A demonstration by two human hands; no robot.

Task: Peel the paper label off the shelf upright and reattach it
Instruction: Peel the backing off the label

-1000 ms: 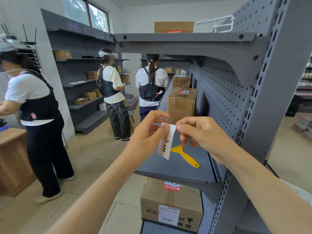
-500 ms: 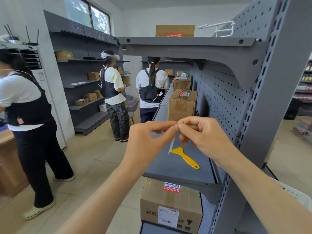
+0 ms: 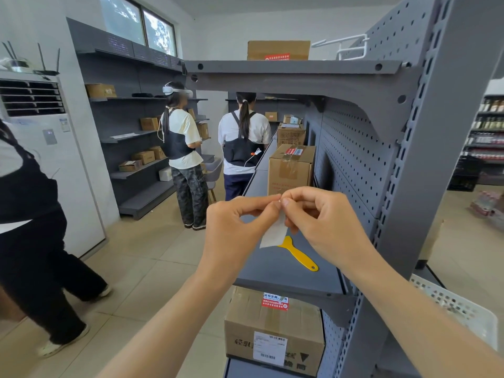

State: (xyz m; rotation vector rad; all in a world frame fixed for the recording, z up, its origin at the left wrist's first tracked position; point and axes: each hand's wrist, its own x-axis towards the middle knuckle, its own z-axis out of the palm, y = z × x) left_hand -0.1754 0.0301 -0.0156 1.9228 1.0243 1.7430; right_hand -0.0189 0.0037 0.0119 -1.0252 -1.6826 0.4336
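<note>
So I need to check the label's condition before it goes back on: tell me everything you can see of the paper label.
The paper label is a small white strip of thin paper, off the shelf upright and held in the air in front of the shelf. Both hands pinch its top edge, left hand and right hand fingertips meeting there. It hangs down, tilted slightly left, its lower end free above the yellow scraper. The side showing looks blank; no tear is visible.
</note>
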